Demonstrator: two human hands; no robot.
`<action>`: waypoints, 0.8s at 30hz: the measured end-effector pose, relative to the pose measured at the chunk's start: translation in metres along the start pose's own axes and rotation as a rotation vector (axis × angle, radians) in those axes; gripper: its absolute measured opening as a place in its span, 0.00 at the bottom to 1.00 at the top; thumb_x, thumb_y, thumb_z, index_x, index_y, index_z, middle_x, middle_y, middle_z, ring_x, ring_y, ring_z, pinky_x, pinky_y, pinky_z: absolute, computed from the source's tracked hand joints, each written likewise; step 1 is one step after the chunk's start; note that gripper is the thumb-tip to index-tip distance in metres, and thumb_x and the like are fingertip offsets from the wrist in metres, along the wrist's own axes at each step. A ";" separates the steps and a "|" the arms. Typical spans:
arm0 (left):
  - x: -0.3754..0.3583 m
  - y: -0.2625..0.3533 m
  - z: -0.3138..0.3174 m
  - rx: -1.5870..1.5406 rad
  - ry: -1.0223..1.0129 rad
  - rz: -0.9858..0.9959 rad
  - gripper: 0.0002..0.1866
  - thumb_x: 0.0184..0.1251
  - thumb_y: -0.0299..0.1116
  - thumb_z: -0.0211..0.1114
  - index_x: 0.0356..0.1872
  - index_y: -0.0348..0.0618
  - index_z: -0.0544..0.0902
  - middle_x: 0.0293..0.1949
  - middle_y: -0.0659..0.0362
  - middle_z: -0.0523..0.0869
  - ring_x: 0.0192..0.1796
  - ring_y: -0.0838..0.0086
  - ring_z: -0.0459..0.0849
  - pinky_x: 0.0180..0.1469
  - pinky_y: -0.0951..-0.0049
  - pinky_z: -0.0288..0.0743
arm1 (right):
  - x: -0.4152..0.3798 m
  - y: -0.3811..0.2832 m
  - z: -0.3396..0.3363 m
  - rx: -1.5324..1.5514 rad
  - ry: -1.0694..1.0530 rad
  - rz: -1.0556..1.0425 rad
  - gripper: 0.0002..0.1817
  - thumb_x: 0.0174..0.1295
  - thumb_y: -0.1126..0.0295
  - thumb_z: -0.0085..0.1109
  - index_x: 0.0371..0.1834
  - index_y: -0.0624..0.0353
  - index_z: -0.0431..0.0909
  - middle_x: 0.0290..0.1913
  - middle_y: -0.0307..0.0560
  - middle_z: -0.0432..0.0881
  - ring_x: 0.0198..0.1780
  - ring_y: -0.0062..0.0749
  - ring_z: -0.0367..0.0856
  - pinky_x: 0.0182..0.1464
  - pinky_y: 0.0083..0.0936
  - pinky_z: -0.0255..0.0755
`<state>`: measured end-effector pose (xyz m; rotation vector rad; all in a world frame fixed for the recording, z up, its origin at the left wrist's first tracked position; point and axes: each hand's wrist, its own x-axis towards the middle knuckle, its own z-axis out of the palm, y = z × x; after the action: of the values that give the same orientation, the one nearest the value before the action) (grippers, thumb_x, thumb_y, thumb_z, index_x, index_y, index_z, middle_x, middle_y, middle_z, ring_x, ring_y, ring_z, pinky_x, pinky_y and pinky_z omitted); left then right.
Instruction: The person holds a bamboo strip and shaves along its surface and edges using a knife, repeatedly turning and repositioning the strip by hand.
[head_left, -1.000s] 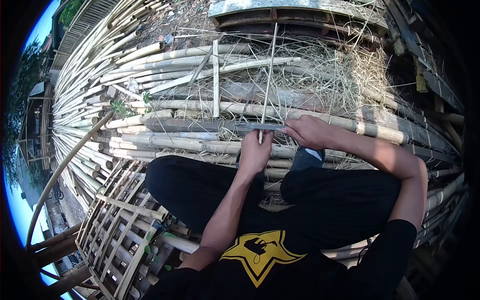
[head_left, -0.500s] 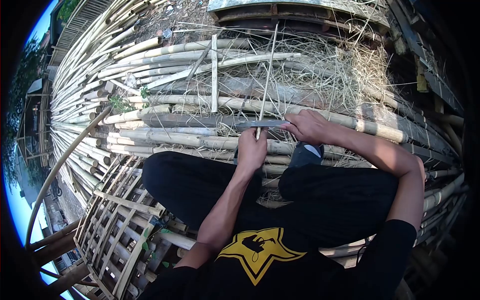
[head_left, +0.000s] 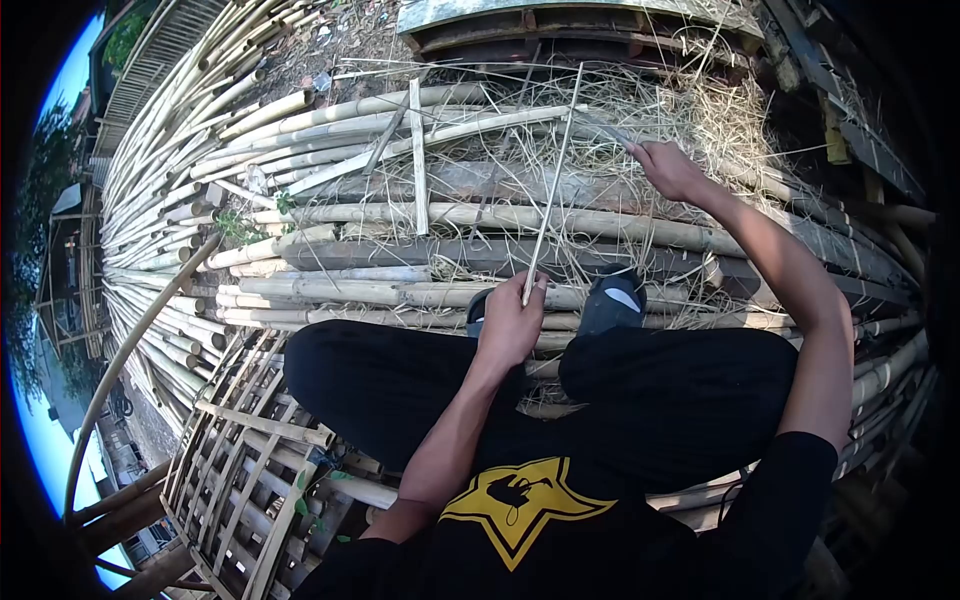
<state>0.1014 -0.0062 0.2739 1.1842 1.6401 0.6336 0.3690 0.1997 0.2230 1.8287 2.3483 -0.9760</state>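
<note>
My left hand (head_left: 513, 320) is closed round the lower end of a thin bamboo strip (head_left: 556, 185), in front of my knees. The strip slants up and away, its far end over the straw. Farther out to the right, my right hand (head_left: 668, 170) grips a knife (head_left: 607, 130). The blade points up and left, its tip close to the upper part of the strip; whether they touch I cannot tell. Below the hands lie bamboo poles (head_left: 480, 213) and loose shavings (head_left: 690, 125).
A flat bamboo slat (head_left: 418, 160) lies across the poles at left of centre. A wooden pallet (head_left: 580, 20) stands at the far side. A woven bamboo lattice (head_left: 240, 470) is at the lower left, beside a curved pole (head_left: 120, 350). Sandalled feet (head_left: 610, 307) rest on the poles.
My right hand and the knife have moved up and away from my left hand, toward the strip's far end. My left hand has shifted slightly down and right, still holding the strip.
</note>
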 end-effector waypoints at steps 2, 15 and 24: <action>0.001 0.003 -0.001 0.064 0.043 0.015 0.16 0.73 0.38 0.57 0.39 0.32 0.81 0.17 0.64 0.67 0.23 0.82 0.61 0.25 0.72 0.59 | -0.001 -0.009 0.005 0.037 0.017 -0.011 0.35 0.74 0.44 0.32 0.33 0.68 0.77 0.28 0.66 0.80 0.35 0.62 0.80 0.46 0.49 0.71; -0.001 0.010 -0.008 0.193 -0.024 -0.049 0.18 0.76 0.41 0.51 0.40 0.33 0.81 0.23 0.48 0.80 0.30 0.62 0.80 0.38 0.62 0.71 | -0.059 -0.076 0.035 0.047 -0.216 -0.388 0.31 0.73 0.45 0.36 0.36 0.64 0.79 0.30 0.63 0.80 0.39 0.61 0.79 0.46 0.50 0.72; -0.009 0.009 -0.010 0.280 -0.011 -0.048 0.16 0.75 0.38 0.51 0.39 0.33 0.80 0.20 0.46 0.78 0.25 0.58 0.79 0.32 0.59 0.70 | -0.051 -0.080 0.032 -0.043 -0.244 -0.407 0.31 0.72 0.44 0.37 0.35 0.60 0.81 0.31 0.62 0.81 0.39 0.59 0.80 0.44 0.51 0.72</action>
<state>0.0956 -0.0096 0.2885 1.3396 1.7838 0.3741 0.3036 0.1306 0.2530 1.1564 2.6030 -1.0950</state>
